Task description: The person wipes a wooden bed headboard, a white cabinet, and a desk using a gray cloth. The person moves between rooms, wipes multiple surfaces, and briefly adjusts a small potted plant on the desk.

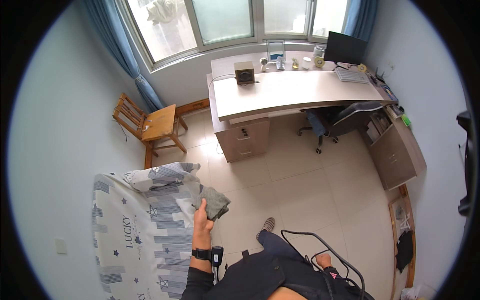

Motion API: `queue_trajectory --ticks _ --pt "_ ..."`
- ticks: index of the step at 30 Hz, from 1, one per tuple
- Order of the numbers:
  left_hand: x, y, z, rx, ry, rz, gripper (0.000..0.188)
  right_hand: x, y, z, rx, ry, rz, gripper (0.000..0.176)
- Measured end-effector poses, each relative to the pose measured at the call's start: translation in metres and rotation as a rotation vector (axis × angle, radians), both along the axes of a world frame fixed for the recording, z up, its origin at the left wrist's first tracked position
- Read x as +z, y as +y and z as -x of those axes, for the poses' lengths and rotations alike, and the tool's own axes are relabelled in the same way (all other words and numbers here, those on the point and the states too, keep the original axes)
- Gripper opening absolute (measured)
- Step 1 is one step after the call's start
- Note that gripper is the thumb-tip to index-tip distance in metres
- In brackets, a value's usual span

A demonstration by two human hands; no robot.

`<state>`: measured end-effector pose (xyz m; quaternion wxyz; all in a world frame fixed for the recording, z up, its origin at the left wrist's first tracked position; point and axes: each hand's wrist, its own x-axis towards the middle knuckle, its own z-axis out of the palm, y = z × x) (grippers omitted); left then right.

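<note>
A folded grey cloth [213, 203] is gripped in my left hand [203, 219], the thumb lying on top and the fingers hidden beneath. It is held out over the right edge of a sofa or bed with a patterned cover [142, 232]. My right hand [323, 260] hangs low beside my body, behind loops of black cable [330, 247]. Its fingers look curled, but whether anything is in them cannot be seen. On my left wrist sits a black strap with a small device [216, 256].
A desk [300, 90] stands ahead under the window, bearing a monitor [345, 48], a keyboard [351, 75] and a small box [244, 73]. An office chair [348, 118] is at its front. A wooden chair [159, 122] stands left; a low cabinet [393, 161] lines the right wall.
</note>
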<state>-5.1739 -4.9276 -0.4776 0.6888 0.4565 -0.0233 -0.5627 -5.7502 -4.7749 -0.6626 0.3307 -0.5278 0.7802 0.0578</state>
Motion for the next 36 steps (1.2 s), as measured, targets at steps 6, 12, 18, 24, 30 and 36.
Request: queue_trajectory --ticks 6,12,18,24,30,36 --pt "0.018 -0.1 -0.01 0.076 -0.05 0.007 0.041 -0.004 -0.155 0.008 0.143 0.013 0.23 0.055" --pt "-0.008 -0.229 -0.034 0.172 -0.119 -0.122 0.045 0.031 -0.262 0.004 -0.062 -0.122 0.432 0.057" --pt "-0.042 -0.415 -0.076 0.233 -0.985 -0.227 0.044 0.009 -0.205 0.01 -0.098 0.079 0.282 0.057" --pt "-0.081 -0.552 -0.053 -0.166 -1.64 -0.272 0.058 0.016 -0.11 -0.051 -0.195 0.195 0.253 0.057" --pt "-0.109 -0.628 0.032 -0.473 -1.967 -0.118 0.079 0.046 -0.159 -0.124 -0.571 0.131 0.082 0.054" --pt "-0.095 -0.683 0.122 -0.779 -1.875 0.44 0.074 0.066 -0.192 -0.151 -0.631 0.119 0.129 0.054"
